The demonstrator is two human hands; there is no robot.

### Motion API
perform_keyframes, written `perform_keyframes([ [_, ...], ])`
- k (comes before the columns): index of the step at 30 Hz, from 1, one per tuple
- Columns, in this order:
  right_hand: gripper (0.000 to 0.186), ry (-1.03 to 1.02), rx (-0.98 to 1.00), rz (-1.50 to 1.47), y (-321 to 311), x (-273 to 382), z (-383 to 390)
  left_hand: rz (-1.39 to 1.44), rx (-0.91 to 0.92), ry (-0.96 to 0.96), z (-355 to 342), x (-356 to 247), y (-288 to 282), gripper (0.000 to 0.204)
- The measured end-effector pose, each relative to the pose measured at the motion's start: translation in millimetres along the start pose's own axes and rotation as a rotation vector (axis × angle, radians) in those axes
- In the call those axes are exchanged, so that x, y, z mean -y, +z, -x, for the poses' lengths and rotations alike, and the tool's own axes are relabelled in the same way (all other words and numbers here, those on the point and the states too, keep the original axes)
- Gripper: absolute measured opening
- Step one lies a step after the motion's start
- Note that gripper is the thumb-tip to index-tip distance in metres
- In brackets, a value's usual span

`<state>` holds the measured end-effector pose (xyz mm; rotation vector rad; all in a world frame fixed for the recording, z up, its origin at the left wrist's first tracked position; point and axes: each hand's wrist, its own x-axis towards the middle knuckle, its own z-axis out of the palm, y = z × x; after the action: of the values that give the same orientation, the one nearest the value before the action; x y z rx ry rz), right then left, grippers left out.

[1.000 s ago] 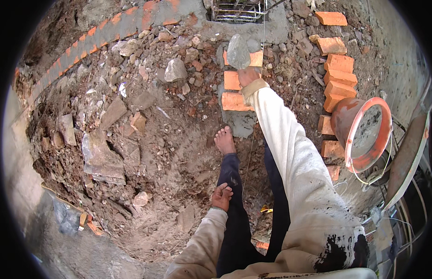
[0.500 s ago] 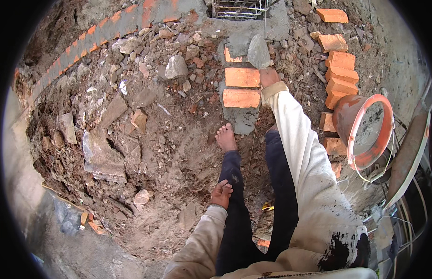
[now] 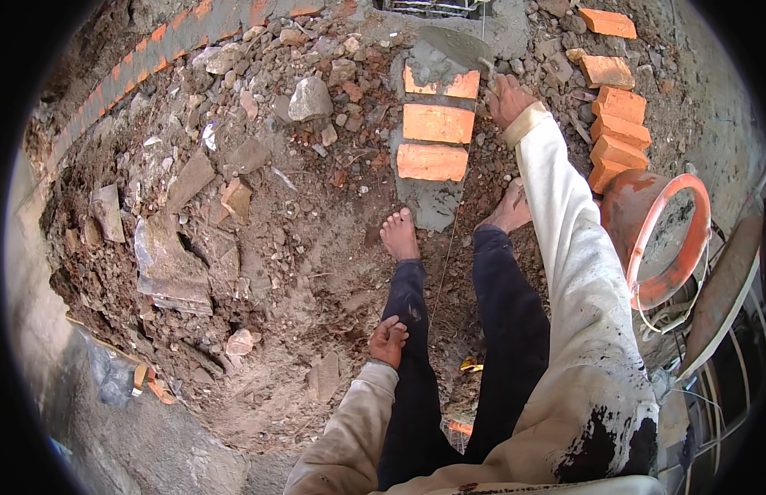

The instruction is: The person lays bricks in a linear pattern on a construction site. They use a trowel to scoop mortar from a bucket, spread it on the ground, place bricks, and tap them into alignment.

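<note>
My right hand [image 3: 508, 102] is closed on the handle of a trowel. The trowel's grey blade [image 3: 454, 46] is over wet mortar [image 3: 432, 68] at the far end of a short row of bricks. The farthest brick [image 3: 462, 84] in the row is partly smeared with that mortar. Nearer to me, a middle brick [image 3: 438, 124] and a near brick [image 3: 432, 162] lie crosswise on a grey mortar bed [image 3: 432, 203]. Curled in over my left shin, my left hand [image 3: 389, 341] shows nothing in its fingers.
Several loose bricks [image 3: 620, 129] line the right side, beside a tilted orange bucket [image 3: 665, 239]. A taut string [image 3: 449, 256] runs along the row. Rubble and stones [image 3: 310, 100] cover the left ground. A mortared brick edge [image 3: 144, 62] curves at far left.
The trowel and my right hand have moved away from me; the blade has turned sideways, and mortar now lies on the far brick. My left hand stays nearly still. The view has shifted slightly.
</note>
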<state>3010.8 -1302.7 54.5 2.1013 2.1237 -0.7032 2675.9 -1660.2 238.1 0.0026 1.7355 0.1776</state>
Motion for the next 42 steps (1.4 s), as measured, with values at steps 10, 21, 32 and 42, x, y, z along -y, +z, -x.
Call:
perform_keyframes([
  [10, 0.037, -0.336, 0.095, 0.245, -7, -27, 3, 0.041, -0.001, -0.026, 4, 15, 13, 0.040],
  [21, 0.041, -0.205, 0.019, 0.154, 6, -17, 40, -0.002, 0.004, -0.014, 4, -10, 14, 0.038],
  [32, 0.034, 0.063, 0.025, 0.169, 15, 3, 71, -0.130, -0.022, -0.005, 7, -24, -10, 0.033],
  [42, 0.031, 0.348, 0.350, -0.213, -3, 64, 44, -0.175, -0.061, 0.004, 11, -54, -8, 0.036],
])
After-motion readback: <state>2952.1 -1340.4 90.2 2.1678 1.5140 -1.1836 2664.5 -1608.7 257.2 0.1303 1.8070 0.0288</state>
